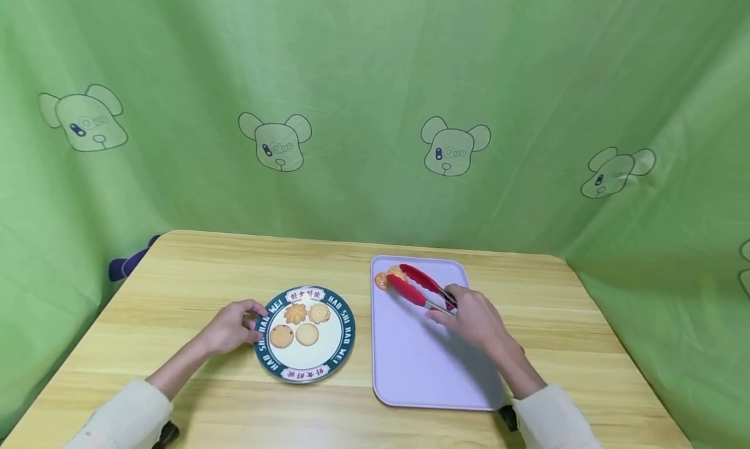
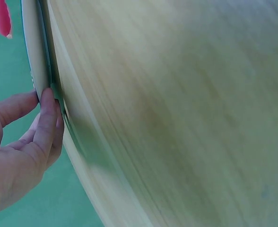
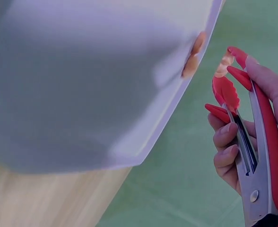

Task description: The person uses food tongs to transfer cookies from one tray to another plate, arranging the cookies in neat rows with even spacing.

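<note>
In the head view, the cookies at the far left corner of the tray are partly covered by the tips of the tongs, whose handles are hidden beneath the right hand, while sleeves are cut off below and lettering on the curtain is too small to be read. In the left wrist view, the plate is cut off above; in the right wrist view, the tongs' lower end and the tray are cropped.

A curtained booth: green cloth printed with animal heads hangs behind and beside a wooden worktop.
</note>
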Tool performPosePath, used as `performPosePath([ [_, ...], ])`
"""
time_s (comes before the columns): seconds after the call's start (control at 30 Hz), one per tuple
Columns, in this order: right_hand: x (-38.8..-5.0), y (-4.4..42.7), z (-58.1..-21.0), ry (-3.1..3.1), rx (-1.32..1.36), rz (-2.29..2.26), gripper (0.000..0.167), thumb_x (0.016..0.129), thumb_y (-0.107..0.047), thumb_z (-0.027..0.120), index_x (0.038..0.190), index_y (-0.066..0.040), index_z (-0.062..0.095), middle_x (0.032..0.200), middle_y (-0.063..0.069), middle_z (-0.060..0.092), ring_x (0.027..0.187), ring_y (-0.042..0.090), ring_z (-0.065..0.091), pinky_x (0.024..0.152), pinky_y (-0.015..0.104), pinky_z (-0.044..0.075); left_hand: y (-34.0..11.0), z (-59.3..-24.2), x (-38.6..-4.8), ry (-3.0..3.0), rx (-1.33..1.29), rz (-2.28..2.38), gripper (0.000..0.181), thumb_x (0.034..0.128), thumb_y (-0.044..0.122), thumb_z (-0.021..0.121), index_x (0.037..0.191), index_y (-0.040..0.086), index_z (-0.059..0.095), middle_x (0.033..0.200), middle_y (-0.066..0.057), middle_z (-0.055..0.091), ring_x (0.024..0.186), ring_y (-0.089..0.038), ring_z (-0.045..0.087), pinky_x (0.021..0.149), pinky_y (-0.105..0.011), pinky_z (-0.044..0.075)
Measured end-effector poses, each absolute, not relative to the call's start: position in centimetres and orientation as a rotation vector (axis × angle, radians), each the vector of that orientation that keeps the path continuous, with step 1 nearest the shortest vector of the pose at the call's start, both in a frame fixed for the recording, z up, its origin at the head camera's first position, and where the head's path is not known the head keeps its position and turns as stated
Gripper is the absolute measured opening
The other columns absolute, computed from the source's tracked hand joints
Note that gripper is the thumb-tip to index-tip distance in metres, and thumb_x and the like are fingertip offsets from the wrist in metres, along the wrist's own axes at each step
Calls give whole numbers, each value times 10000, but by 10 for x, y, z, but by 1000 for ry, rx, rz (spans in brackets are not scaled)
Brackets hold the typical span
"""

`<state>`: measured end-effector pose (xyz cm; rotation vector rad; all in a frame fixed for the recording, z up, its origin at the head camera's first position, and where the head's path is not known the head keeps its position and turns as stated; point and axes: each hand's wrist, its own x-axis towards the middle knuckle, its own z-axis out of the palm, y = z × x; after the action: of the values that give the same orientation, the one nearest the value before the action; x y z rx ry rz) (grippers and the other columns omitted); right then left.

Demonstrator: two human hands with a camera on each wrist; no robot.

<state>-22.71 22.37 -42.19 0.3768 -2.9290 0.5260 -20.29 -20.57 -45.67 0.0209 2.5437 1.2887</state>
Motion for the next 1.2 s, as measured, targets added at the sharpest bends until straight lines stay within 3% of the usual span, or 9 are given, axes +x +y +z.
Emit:
performPosePath([
  [0.27,-213,197,-421,-2957,521,490,550,730,-433,776,1088,-43,629,707,14,508,641,129,432,543,231,335,-205,-457,-203,2535,8,1295,420,736,-86,687,1133,-34,562,856,-111,558,771,-187,538,619,-278,527],
  [0.7,-195,162,-424,-3019,661,506,540,732,-466,762,1104,-95,637,735,-10,536,654,100,430,567,233,348,-205,-456,-203,2536,16,1288,418,742,-74,689,1136,-33,558,853,-108,561,769,-185,538,626,-285,526],
  [1.07,-188,147,-425,-3037,804,413,580,736,-490,748,1128,-80,628,863,-25,630,699,80,481,636,267,461,-205,-458,-204,2535,-3,1280,408,748,-81,677,1136,-24,562,853,-97,563,773,-184,541,630,-272,524],
  [1.2,-188,143,-424,-3053,813,388,580,733,-491,752,1126,-83,630,843,-35,619,685,82,474,618,248,444,-205,-458,-204,2535,-2,1278,407,748,-79,679,1134,-23,562,855,-98,562,777,-184,541,631,-273,523],
])
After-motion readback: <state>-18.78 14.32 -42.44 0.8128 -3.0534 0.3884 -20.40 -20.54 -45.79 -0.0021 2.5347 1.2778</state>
